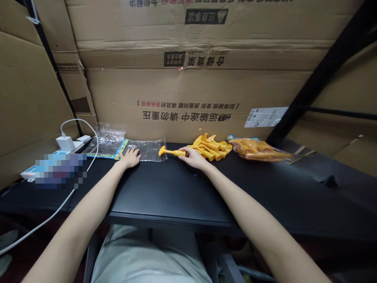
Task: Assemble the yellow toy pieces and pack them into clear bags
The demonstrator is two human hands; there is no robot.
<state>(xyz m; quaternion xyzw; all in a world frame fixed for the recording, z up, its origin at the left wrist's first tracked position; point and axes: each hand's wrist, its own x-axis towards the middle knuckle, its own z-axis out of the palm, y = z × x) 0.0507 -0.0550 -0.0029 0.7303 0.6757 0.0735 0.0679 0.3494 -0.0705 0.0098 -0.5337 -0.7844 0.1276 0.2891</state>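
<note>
My right hand [194,158] grips the handle of a small yellow plastic toy hammer [171,151], its head pointing left over the right end of a clear plastic bag [150,149]. My left hand [130,158] lies with fingers spread on the left part of that bag, beside its colourful printed header strip [122,148]. Just beyond my right hand is a pile of similar yellow plastic pieces [213,147], with curved heads and hollow handle ends. Farther right lies a filled clear bag [259,149] of yellow pieces.
A black table [176,188] stretches in front of me, backed by a printed cardboard wall [188,90]. At left are a power strip [78,146] with a white charger [65,142], a white cable [63,204] and a blurred-out object [60,171]. A black metal post [312,78] slants at right.
</note>
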